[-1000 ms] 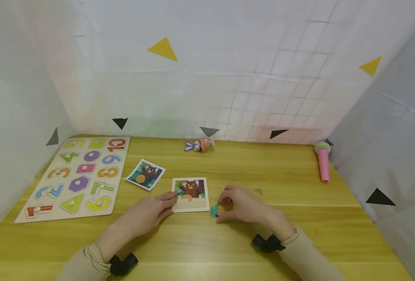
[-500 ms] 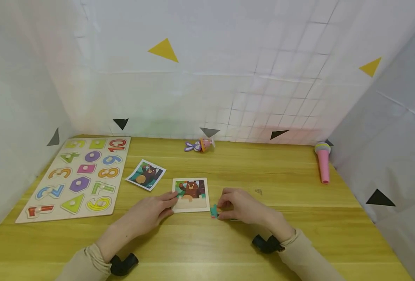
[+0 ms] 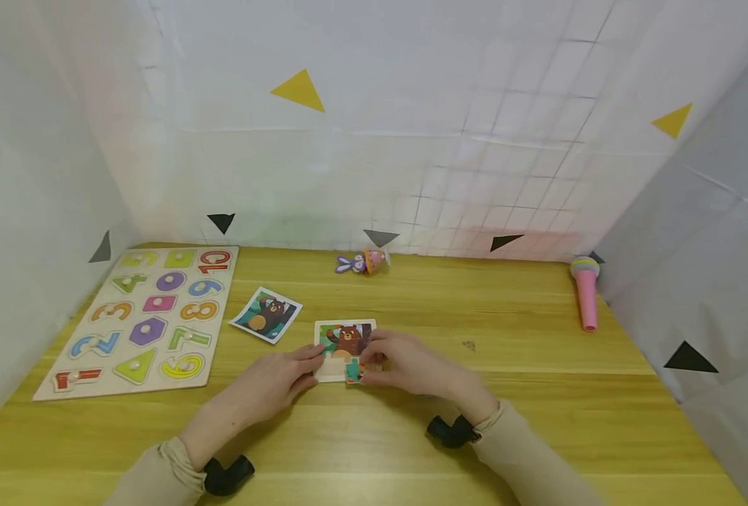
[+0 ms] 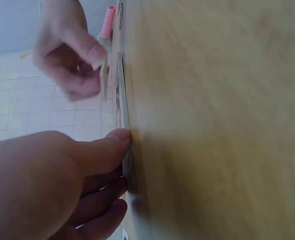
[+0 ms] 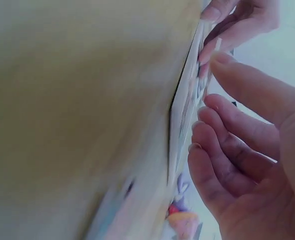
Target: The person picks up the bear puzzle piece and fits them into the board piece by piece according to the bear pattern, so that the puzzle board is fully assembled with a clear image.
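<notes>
A square wooden bear jigsaw puzzle (image 3: 344, 340) lies at mid-table, its upper part filled and its lower left showing bare wood. My left hand (image 3: 277, 376) grips the puzzle's left edge; in the left wrist view its thumb (image 4: 115, 140) lies on the near edge. Between thumb and fingertips my right hand (image 3: 412, 365) pinches a teal puzzle piece (image 3: 353, 371) over the lower part of the board and covers the board's right side. In the left wrist view the piece (image 4: 103, 80) stands apart from the puzzle's surface, seen edge-on.
A bear picture card (image 3: 266, 315) lies left of the puzzle. Farther left is a number-and-shape peg board (image 3: 218, 330). A purple rabbit toy (image 3: 361, 263) lies at the back, and a pink toy microphone (image 3: 586, 295) at the right. A blurred flat piece (image 5: 110, 215) shows in the right wrist view.
My right hand has picked up the teal puzzle piece from the table right of the puzzle and carried it left over the board. The left hand has stayed at the puzzle's left edge.
</notes>
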`<action>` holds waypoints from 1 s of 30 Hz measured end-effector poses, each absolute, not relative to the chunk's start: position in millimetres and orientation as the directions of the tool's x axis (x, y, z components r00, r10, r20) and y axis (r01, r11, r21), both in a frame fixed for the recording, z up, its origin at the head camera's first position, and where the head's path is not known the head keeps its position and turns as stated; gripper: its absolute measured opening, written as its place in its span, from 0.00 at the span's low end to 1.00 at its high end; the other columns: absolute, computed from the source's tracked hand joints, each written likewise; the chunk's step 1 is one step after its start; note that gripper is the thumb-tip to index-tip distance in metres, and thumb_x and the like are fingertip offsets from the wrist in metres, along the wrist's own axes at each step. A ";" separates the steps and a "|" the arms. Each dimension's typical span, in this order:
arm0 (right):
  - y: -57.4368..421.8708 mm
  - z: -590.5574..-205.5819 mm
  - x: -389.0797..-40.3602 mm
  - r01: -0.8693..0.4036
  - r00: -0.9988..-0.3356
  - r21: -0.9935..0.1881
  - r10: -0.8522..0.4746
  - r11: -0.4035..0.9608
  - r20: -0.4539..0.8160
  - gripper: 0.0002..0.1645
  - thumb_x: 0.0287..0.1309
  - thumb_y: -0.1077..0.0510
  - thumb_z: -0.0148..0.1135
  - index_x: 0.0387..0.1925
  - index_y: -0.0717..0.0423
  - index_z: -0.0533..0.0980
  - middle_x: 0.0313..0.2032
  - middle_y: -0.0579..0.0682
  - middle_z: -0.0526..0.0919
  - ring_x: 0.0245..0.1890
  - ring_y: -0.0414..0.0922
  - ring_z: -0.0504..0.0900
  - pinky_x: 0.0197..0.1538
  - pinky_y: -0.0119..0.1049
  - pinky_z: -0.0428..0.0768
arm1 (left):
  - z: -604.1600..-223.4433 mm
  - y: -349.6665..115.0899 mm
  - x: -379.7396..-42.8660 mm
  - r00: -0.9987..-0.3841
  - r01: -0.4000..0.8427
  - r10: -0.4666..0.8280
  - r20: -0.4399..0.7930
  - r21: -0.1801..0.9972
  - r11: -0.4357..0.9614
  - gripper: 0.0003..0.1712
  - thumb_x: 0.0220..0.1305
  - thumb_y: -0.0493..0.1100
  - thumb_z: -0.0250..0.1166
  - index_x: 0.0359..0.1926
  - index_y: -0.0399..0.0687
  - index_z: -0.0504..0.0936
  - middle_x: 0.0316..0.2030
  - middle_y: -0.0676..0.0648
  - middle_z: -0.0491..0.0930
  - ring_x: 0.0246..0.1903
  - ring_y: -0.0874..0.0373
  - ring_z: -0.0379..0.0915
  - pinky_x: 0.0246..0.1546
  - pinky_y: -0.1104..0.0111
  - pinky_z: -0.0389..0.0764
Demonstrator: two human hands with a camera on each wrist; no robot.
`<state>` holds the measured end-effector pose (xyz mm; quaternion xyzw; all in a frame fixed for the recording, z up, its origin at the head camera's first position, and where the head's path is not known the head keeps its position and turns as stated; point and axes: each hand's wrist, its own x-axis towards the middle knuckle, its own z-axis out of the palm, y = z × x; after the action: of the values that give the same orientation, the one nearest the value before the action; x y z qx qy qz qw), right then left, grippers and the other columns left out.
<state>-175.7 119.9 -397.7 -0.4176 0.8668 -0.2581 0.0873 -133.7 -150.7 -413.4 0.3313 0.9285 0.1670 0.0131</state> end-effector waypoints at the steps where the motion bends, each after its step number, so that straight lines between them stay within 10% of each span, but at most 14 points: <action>1: 115.1 -397.8 -176.6 -0.682 -0.637 -0.515 -0.768 0.519 0.069 0.12 0.61 0.50 0.70 0.40 0.54 0.84 0.38 0.45 0.80 0.39 0.41 0.80 0.45 0.31 0.81 | -413.4 -150.4 -133.9 -0.780 0.610 0.620 0.085 0.321 0.724 0.22 0.72 0.41 0.62 0.63 0.39 0.78 0.66 0.41 0.74 0.51 0.43 0.82 0.51 0.53 0.82; 20: 80.1 -400.6 -185.0 -0.705 -0.631 -0.475 -0.772 0.526 0.082 0.13 0.58 0.52 0.72 0.39 0.57 0.84 0.38 0.47 0.80 0.37 0.41 0.81 0.42 0.27 0.79 | -413.4 -148.9 -135.1 -0.782 0.611 0.611 0.120 0.340 0.715 0.22 0.71 0.40 0.62 0.63 0.37 0.77 0.63 0.39 0.76 0.45 0.48 0.84 0.48 0.53 0.84; 30: 78.0 -412.1 -187.3 -0.717 -0.630 -0.476 -0.765 0.509 0.130 0.11 0.60 0.52 0.71 0.37 0.55 0.84 0.37 0.46 0.79 0.35 0.40 0.78 0.40 0.26 0.77 | -417.2 -151.0 -137.2 -0.768 0.632 0.620 0.163 0.353 0.690 0.22 0.70 0.40 0.63 0.62 0.39 0.75 0.42 0.44 0.85 0.28 0.62 0.77 0.32 0.66 0.81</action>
<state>-187.3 78.0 -412.1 -0.4271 0.8674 -0.2507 0.0485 -137.2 -151.0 -417.2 0.3405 0.9191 0.1975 -0.0153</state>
